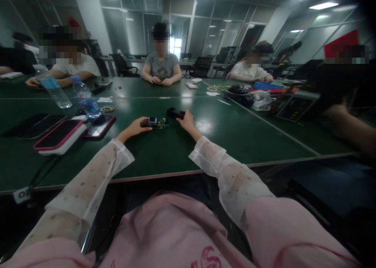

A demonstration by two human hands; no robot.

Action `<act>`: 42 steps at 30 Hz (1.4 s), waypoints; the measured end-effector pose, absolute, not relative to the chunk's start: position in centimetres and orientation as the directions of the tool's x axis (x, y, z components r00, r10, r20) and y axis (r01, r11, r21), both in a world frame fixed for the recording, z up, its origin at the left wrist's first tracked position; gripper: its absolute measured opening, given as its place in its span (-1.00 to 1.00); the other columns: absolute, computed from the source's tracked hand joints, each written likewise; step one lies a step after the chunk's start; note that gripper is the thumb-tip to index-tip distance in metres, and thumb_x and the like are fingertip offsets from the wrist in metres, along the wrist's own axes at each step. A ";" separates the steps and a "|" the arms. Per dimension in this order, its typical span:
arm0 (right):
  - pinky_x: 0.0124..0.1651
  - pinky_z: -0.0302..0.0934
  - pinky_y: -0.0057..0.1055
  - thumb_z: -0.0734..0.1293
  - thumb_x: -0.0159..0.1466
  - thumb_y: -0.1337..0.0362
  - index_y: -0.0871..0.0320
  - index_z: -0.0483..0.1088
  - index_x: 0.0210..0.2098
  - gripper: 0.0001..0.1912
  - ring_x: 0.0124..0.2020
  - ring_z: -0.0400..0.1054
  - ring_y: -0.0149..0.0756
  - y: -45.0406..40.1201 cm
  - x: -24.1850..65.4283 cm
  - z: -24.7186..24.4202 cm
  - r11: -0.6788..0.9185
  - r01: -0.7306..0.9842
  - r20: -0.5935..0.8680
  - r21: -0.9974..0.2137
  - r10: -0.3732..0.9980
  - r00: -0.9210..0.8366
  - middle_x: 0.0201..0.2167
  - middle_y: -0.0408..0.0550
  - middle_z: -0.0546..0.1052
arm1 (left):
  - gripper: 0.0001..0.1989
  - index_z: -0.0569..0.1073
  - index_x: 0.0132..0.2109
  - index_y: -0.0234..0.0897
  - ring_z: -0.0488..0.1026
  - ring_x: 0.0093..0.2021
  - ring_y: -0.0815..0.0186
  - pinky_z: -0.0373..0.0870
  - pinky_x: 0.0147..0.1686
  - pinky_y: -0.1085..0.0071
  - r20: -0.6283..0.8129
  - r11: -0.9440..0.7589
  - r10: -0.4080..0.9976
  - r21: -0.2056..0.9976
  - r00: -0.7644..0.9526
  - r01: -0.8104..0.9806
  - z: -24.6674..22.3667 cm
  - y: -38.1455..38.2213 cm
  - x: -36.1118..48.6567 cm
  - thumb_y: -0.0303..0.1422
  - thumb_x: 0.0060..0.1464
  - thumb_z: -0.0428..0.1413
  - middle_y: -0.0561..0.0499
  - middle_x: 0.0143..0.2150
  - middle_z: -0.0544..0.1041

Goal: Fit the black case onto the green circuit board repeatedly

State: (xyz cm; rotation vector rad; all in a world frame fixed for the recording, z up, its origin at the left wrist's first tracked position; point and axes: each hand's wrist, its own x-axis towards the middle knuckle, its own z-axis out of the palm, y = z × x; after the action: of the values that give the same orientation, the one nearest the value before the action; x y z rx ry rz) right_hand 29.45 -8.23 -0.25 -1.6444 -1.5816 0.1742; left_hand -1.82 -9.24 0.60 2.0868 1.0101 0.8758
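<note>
My left hand (135, 129) grips the left end of a small green circuit board (160, 124), thumb along the near side. A little square screen (153, 120) sits on that board. Just to the right, my right hand (188, 121) is closed on the near end of a black box-shaped case (175, 113). The case and the board are close together above the green tabletop (164, 150). Whether the case is hollow I cannot make out.
Left of me are a phone in a pink case (60, 134), another phone (100, 125), two water bottles (86, 97) and a tape roll (107, 108). A metal-cased unit (298, 105) and a white plastic bag (261, 99) lie right. Several people sit around the table.
</note>
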 end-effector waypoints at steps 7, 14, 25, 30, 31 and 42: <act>0.09 0.25 -0.06 0.43 0.12 0.20 0.16 0.23 0.05 -0.45 0.00 0.37 -0.06 -7.8 28.6 0.5 0.436 0.523 0.564 -0.732 0.818 0.108 -0.04 0.10 0.45 | -0.36 0.39 0.12 -0.29 0.46 0.10 0.07 0.30 0.18 0.03 0.262 -0.470 0.839 0.791 0.476 0.392 0.8 -9.4 -1.8 -0.20 -0.11 0.33 -0.19 0.13 0.49; 0.01 0.31 -0.11 0.44 0.10 -0.07 0.13 0.21 0.09 -0.31 -0.02 0.38 -0.05 -9.7 26.5 1.9 0.645 0.297 0.600 -0.704 0.764 -0.236 -0.04 0.10 0.45 | -0.32 0.37 0.13 -0.33 0.48 0.07 0.06 0.33 0.15 0.01 0.273 -0.479 0.843 0.773 0.463 0.416 0.5 -9.2 -1.8 -0.15 -0.12 0.33 -0.22 0.09 0.50; 0.00 0.29 -0.11 0.47 0.07 0.03 0.13 0.25 0.07 -0.34 -0.11 0.40 -0.12 -10.6 26.3 1.5 0.636 0.350 0.511 -0.688 0.767 -0.389 -0.10 0.02 0.46 | -0.33 0.39 0.08 -0.34 0.49 0.03 0.05 0.35 0.12 0.02 0.287 -0.506 0.838 0.727 0.464 0.464 0.5 -9.1 -1.9 -0.10 -0.14 0.33 -0.19 0.04 0.53; 0.01 0.28 -0.08 0.46 0.09 0.13 0.15 0.22 0.06 -0.39 -0.10 0.39 -0.12 -10.7 26.3 1.0 0.618 0.410 0.436 -0.671 0.776 -0.456 -0.09 0.04 0.45 | -0.26 0.36 0.13 -0.31 0.45 0.09 0.03 0.29 0.17 0.01 0.303 -0.511 0.836 0.732 0.457 0.451 0.6 -9.3 -1.6 -0.11 -0.19 0.35 -0.18 0.09 0.50; 0.02 0.27 -0.07 0.46 0.09 0.14 0.15 0.21 0.06 -0.39 -0.09 0.39 -0.11 -10.7 26.3 0.8 0.617 0.422 0.423 -0.665 0.776 -0.468 -0.09 0.05 0.44 | -0.26 0.36 0.13 -0.31 0.45 0.09 0.03 0.29 0.17 0.01 0.301 -0.510 0.837 0.730 0.457 0.455 0.6 -9.4 -1.6 -0.11 -0.18 0.35 -0.19 0.10 0.49; 0.05 0.24 -0.05 0.43 0.14 0.16 0.13 0.18 0.08 -0.41 -0.05 0.36 -0.11 -10.4 26.5 0.5 0.645 0.422 0.424 -0.638 0.751 -0.507 -0.06 0.05 0.41 | -0.27 0.27 0.24 -0.29 0.43 0.11 0.06 0.32 0.14 0.04 0.304 -0.486 0.845 0.779 0.440 0.397 1.0 -9.9 -1.4 -0.08 -0.01 0.25 -0.24 0.15 0.43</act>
State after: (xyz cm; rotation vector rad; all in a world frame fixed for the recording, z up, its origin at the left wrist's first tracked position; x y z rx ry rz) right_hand 26.48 -10.43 0.54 -0.9076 -2.1633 0.6056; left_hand -1.38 -9.91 0.96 2.0698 1.0380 0.9276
